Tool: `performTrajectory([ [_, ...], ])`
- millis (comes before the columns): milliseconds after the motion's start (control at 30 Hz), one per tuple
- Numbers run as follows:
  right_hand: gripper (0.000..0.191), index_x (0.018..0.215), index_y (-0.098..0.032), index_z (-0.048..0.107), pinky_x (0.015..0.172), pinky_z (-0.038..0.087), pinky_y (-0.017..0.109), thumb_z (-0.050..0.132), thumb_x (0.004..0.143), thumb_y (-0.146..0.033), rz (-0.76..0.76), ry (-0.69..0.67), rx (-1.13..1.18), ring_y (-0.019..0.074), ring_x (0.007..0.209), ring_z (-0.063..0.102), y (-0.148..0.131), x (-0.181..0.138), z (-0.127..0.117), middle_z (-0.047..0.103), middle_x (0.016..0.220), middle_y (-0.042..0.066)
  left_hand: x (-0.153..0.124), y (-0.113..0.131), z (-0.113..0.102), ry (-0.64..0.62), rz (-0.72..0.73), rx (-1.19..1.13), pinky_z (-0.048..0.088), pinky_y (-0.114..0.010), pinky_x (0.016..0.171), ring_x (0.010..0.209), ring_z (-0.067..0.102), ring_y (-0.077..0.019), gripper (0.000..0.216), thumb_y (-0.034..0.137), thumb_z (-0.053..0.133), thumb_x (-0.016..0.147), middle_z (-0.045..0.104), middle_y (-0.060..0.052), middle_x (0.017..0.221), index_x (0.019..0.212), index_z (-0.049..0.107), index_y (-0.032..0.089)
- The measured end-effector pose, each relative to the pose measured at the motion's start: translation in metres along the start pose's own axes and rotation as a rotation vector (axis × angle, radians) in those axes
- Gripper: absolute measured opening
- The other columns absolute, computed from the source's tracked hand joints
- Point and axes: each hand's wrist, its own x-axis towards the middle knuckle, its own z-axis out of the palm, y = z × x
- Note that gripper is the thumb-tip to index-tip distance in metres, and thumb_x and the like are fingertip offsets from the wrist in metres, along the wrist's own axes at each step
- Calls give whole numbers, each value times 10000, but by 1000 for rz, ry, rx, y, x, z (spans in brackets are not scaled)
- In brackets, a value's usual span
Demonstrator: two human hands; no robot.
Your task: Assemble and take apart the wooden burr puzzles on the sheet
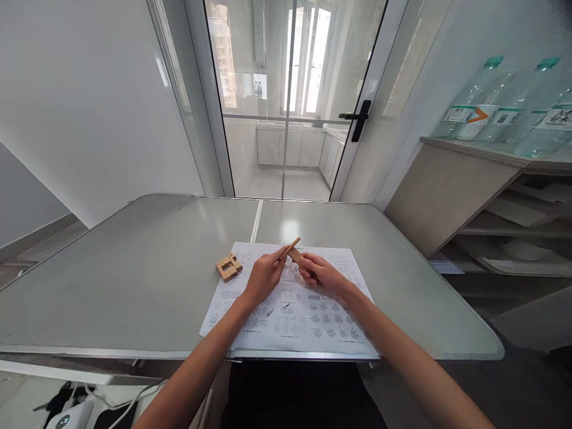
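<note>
Above the printed sheet, my left hand (264, 277) is closed on a slim wooden puzzle stick (294, 243), whose far end points up and to the right. My right hand (325, 275) grips a second wooden puzzle piece (295, 255); the fingers cover much of it. The two pieces cross or meet between my hands, but I cannot tell whether they interlock. To the left of my hands, a small assembly of wooden blocks (229, 267) with a gap in its middle lies at the sheet's edge. Diagrams of puzzle pieces cover the paper sheet (292, 344).
The sheet lies on a grey table (134, 286) with a pale seam. Beyond stands a glass door (308, 149) with a black handle (360, 120). At right, plastic bottles (473, 113) top a shelf unit (469, 179). Cables and a white device (71, 415) are at lower left.
</note>
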Motion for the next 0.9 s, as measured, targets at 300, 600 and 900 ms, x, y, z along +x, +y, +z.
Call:
performTrajectory([
  [300,417,958,-216,527,451,232,212,703,938,-593,6,-10,-45,66,500,310,1,0,-4,434,679,-73,0,2,-4,-54,-18,-27,485,-281,728,658,541,-164,453,434,488,1059,721,-18,810,1449,654,274],
  [600,418,1030,-208,560,456,218,219,681,947,-600,-21,19,-69,74,506,304,3,1,-3,429,675,-72,-1,2,-4,-64,-4,-8,476,-277,709,607,491,-155,461,417,471,1064,647,4,710,1469,634,267],
  [900,429,1039,-206,560,458,176,224,671,951,-611,-22,2,-91,73,504,263,-2,-3,0,394,669,-79,-2,6,-6,-119,33,-30,481,-274,690,586,519,-158,476,400,453,1068,596,29,656,1508,589,281],
])
